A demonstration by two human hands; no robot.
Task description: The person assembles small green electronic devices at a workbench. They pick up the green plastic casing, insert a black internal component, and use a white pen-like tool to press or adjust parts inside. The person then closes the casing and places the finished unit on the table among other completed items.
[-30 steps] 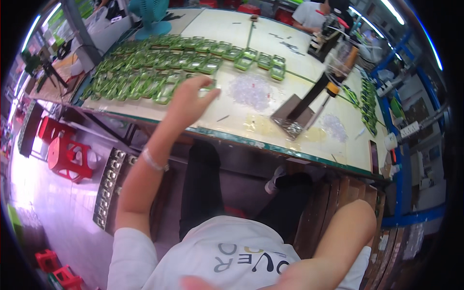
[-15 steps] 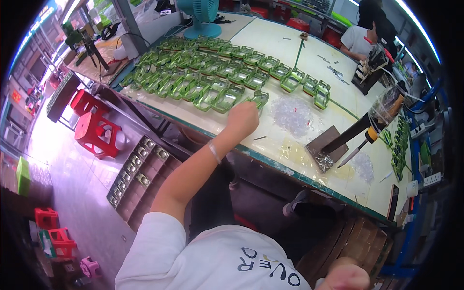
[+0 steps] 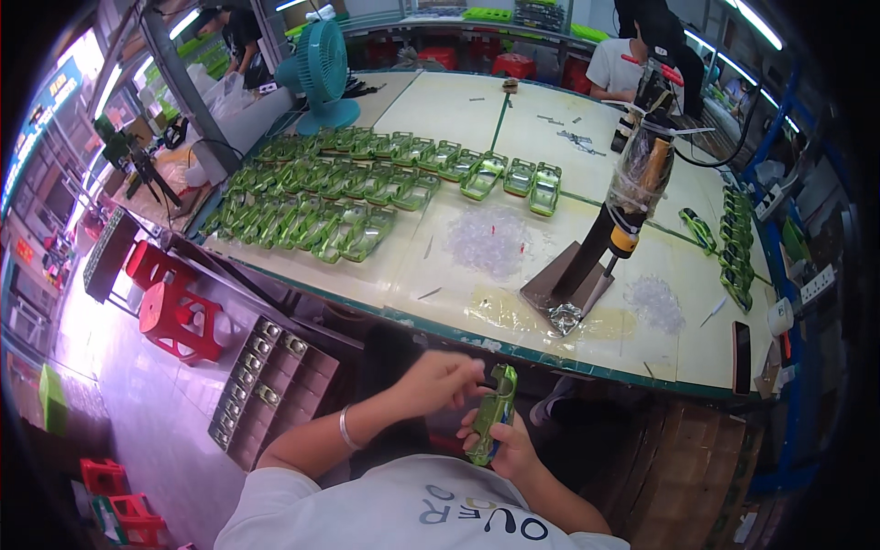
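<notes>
Upright in front of my body is a green see-through plastic frame (image 3: 495, 414), with my right hand (image 3: 513, 447) wrapped round its lower part. Close to its top end, my left hand (image 3: 442, 380) has its fingers drawn together; anything pinched in them is too small to make out. Both hands are off the near edge of the table, above my lap. On the tabletop, rows of similar green frames (image 3: 367, 234) spread across the left and middle. A pile of small clear plastic pieces (image 3: 486, 240) lies to their right.
A black tool stand (image 3: 587, 266) holds a yellow-collared screwdriver (image 3: 623, 243). Beyond are a second clear pile (image 3: 655, 301), more green parts (image 3: 736, 247) and a dark phone-shaped slab (image 3: 742, 357). A teal fan (image 3: 321, 78) stands at the back left; a compartment tray (image 3: 293, 390) is below left.
My left hand has come back from the frames on the table to my lap. One green frame has left the row's near end and is in my right hand. The view has turned right.
</notes>
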